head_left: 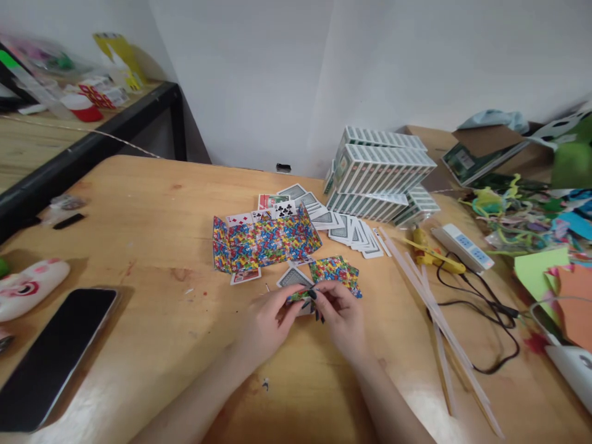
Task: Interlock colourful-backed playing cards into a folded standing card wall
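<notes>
Between my left hand (272,317) and my right hand (340,314) is a small multicoloured patterned piece (298,296), pinched by the fingertips of both. A card with a grey patterned back (294,275) lies just beyond my fingers. Beside my right hand rests a flat sheet in the same bright pattern (337,271). Farther off stands a folded patterned panel (266,239) with raised ends, and playing cards (239,220) show along its back edge. Face-down cards (354,233) are fanned out to its right.
Stacked card boxes (383,169) stand at the back right. Glue sticks (435,308), a yellow glue gun (435,256), a power strip (464,246) and black cables lie to the right. A phone (55,357) and a white case (34,287) sit at the left.
</notes>
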Demonstrator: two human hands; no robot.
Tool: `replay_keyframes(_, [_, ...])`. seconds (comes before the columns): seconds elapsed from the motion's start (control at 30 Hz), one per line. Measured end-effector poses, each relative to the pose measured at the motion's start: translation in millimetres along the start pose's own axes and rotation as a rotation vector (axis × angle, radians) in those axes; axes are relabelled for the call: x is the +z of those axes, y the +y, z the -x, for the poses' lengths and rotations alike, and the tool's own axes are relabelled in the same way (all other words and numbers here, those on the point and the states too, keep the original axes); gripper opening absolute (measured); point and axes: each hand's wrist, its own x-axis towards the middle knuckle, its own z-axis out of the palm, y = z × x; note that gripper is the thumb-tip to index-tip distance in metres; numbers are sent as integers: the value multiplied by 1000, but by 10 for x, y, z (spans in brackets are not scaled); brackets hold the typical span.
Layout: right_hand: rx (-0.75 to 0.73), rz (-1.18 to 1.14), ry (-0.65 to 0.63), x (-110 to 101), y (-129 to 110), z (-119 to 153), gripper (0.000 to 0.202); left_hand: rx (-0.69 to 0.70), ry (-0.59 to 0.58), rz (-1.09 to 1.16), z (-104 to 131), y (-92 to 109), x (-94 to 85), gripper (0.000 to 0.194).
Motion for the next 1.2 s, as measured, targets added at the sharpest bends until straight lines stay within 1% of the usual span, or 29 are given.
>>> replay_keyframes(0.13, [-37, 67, 51, -11, -9, 13, 8, 4, 65, -43, 38, -34, 39, 27])
replay_keyframes(0.2, [-48, 108, 64, -19, -15, 17, 8, 33, 56, -102, 46, -27, 38, 29])
replay_keyframes(0.3, [-46, 125, 70, -19, -21, 21, 9, 66, 20, -203, 46, 0, 19, 37])
replay_keyframes(0.37, [-42, 111, 67, -12, -21, 22, 10, 67, 4, -227, 42, 8, 6, 43])
replay_keyframes(0.43, [-38, 94, 67, -6, -15, 21, 10, 44, -21, -194, 35, 1, -4, 46])
replay_keyframes(0.57, [-50, 112, 83, -12, 10, 18, 9, -4, -61, -23, 22, -16, -14, 45])
replay_keyframes(0.63, [-94, 172, 91, -19, 19, 24, 6, -14, -52, 54, 18, -11, -15, 42])
replay_keyframes(0.7, [-171, 263, 88, -21, 19, 37, 3, -24, -17, 91, 15, 3, -14, 36])
replay_keyframes(0.8, [-311, 391, 59, -19, 0, 58, 7, -12, 64, 58, 7, 29, -19, 22])
replay_keyframes(0.87, [-384, 438, 57, -20, -18, 63, 10, 48, 84, 17, -1, 49, -28, 17])
replay_keyframes(0.93, [-427, 462, 69, -28, -31, 58, 13, 122, 73, -4, -6, 70, -39, 19])
replay_keyframes(1.0, [-449, 481, 75, -39, -37, 49, 14, 153, 61, -17, -7, 86, -46, 22])
replay_keyframes(1.2, [-493, 536, 84, -50, -34, 43, 15, 126, 39, -28, 0, 84, -42, 28])
